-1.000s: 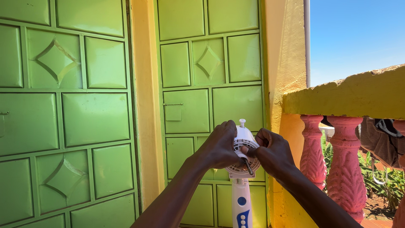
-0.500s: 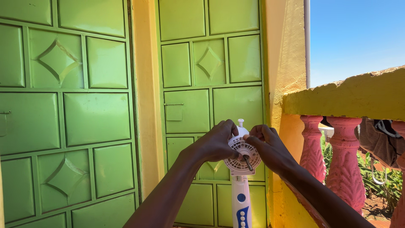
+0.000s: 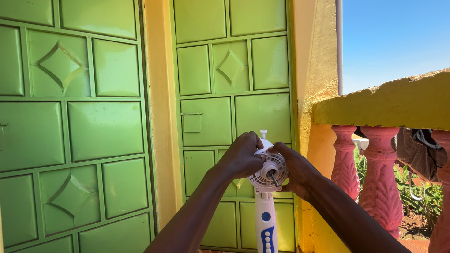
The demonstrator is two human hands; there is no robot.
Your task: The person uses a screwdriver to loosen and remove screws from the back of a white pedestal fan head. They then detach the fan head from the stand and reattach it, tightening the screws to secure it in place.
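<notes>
A white stand fan's motor head [image 3: 269, 174] sits atop a white pole [image 3: 266, 224] with blue buttons, at the lower middle of the head view. The motor's bare shaft points toward me, with no blades or grille on it. My left hand [image 3: 241, 155] grips the head's upper left side. My right hand [image 3: 296, 167] wraps around its right side. A small white knob [image 3: 263, 134] sticks up above the head, between my hands.
Green panelled metal doors [image 3: 93, 126] and a yellow wall strip [image 3: 161, 117] stand just behind the fan. To the right runs a yellow railing [image 3: 384, 103] on pink balusters [image 3: 382, 178], with dark cloth [image 3: 419, 150] draped over it and plants beyond.
The fan head has turned from tilted up to facing me, so its vented front and shaft now show. Both hands stayed clasped around it and shifted slightly.
</notes>
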